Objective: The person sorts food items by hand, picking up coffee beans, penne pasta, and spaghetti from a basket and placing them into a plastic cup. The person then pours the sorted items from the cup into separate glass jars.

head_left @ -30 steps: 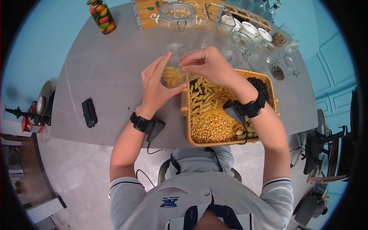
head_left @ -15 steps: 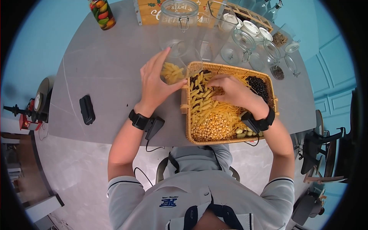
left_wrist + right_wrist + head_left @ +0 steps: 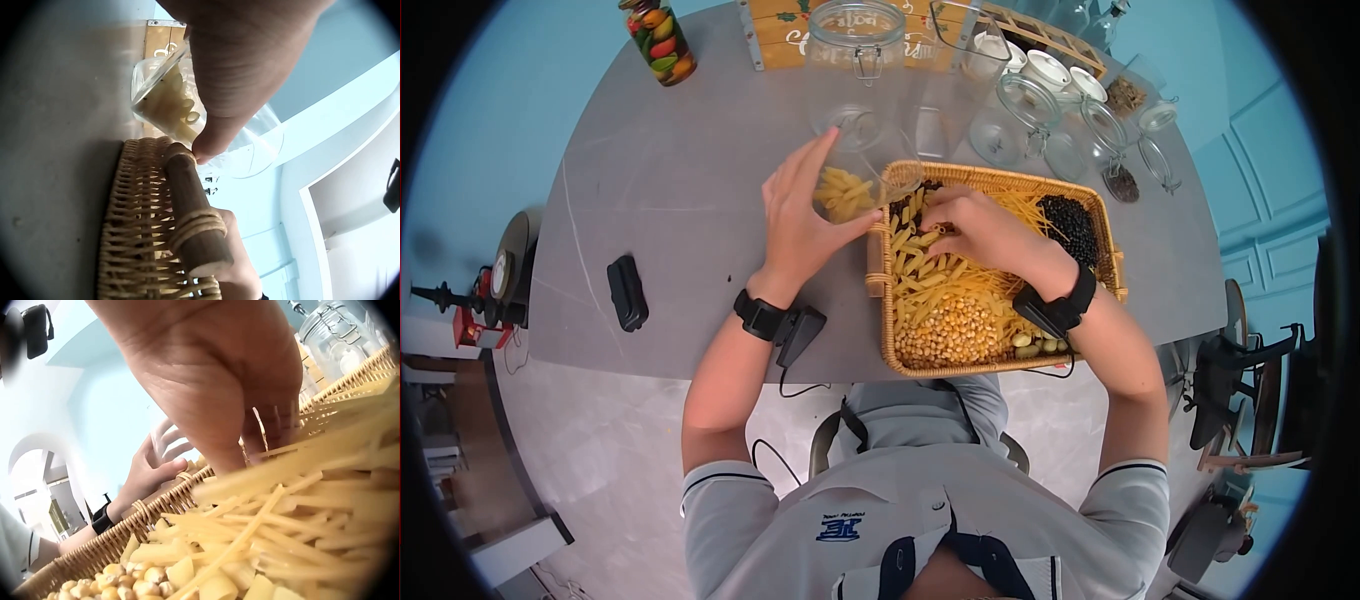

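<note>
My left hand grips a clear jar, thumb on the near side and fingers along the far side. The jar lies tilted, its mouth towards the wicker basket, with some penne in its lower end. In the left wrist view the thumb is by the basket's wooden handle. Inside the basket, my right hand has its fingers bent down into loose penne; the fingertips are partly hidden by pasta in the right wrist view.
The basket also holds corn kernels, long thin pasta, black beans and pale beans. Behind stand a large clip-top jar, several smaller jars and a wooden crate. A black case lies at left.
My right hand has left the jar's mouth and gone down into the basket, then shifted slightly left among the penne. My left hand keeps its hold on the tilted jar.
</note>
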Tool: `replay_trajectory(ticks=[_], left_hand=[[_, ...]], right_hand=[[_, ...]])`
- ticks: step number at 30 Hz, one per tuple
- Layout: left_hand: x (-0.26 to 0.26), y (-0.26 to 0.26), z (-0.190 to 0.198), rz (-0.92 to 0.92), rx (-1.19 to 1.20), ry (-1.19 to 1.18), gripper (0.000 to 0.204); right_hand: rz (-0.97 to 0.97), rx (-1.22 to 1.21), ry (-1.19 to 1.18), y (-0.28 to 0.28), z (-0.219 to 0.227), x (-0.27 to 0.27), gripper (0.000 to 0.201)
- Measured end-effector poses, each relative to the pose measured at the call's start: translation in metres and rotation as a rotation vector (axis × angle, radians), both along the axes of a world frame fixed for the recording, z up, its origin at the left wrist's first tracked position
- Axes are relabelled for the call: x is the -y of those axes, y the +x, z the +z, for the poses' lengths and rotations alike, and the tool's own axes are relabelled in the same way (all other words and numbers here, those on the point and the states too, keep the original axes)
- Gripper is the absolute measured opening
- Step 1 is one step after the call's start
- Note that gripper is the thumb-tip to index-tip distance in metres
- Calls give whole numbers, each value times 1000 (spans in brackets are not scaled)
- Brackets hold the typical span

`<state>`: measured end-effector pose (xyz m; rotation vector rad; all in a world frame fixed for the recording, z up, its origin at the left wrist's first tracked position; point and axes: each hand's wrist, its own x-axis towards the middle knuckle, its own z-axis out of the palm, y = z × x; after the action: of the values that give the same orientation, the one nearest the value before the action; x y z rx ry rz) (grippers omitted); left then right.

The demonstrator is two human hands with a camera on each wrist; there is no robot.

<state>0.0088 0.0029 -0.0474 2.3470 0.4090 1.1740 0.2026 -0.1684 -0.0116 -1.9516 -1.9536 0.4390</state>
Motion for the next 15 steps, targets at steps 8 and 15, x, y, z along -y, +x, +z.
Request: replay_trajectory(ticks=[8, 15], left_hand=[[-1, 0, -1, 2, -7, 2, 99], [0, -1, 0, 5, -39, 16, 99]], right_hand=[[-166, -338, 35, 18, 5, -4, 18], [-418, -598, -42, 29, 11, -4, 18]])
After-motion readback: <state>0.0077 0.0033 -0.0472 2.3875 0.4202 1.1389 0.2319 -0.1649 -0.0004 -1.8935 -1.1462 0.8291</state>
